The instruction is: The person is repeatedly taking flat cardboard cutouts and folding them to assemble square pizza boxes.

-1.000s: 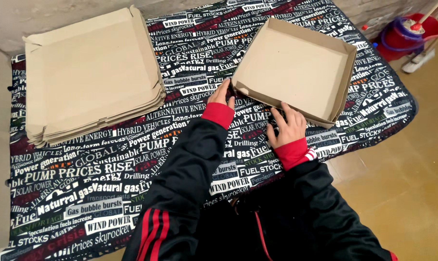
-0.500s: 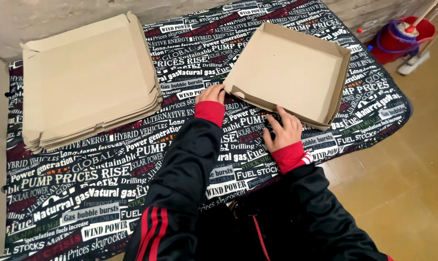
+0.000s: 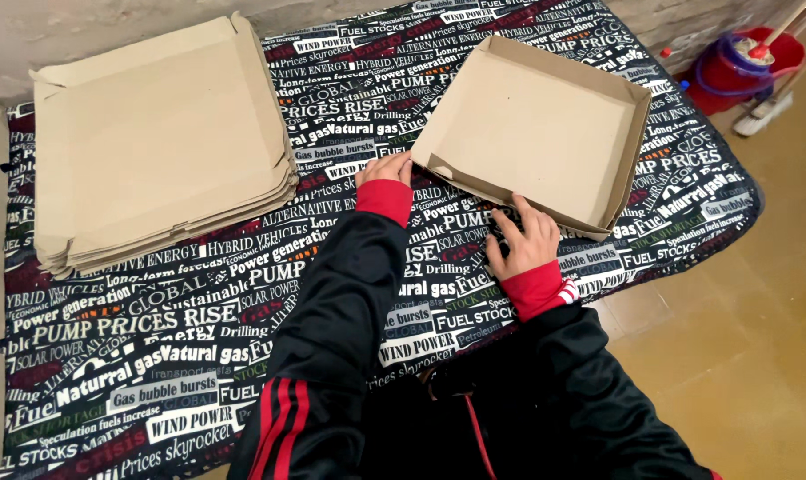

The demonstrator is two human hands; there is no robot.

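Right hand: the right hand (image 3: 526, 242) lies nearest the viewer, palm down on the printed table cover (image 3: 199, 356), fingers spread and pressing against the near wall of the cardboard tray (image 3: 545, 124); it grasps nothing, it only bears on the wall's outer face.
Left hand: the left hand (image 3: 387, 169), just beyond and to the left of the right, pinches the tray's near-left corner, where a small flap is folded inward; fingers closed on that corner.
Tray: it sits directly ahead of both hands, open side up, four low walls raised, its floor bare; it rests on the cover at an angle to the table edge.
Change: against the two earlier views the tray has turned a little and slid away from the table's near edge; the left hand has moved along from the near wall to the corner, while the right has kept to the same wall.
Reading of the change: with all walls standing and the hands now at the corner, the forming of this tray appears close to finished, the near-left corner being the last part worked.
Flat stack: a pile of unfolded cardboard blanks (image 3: 154, 133) lies well to the left of the left hand, apart from the tray and untouched.
Far right: past the table's far-right corner, on the floor, stand a red bucket (image 3: 732, 67) and a mop (image 3: 772, 98).
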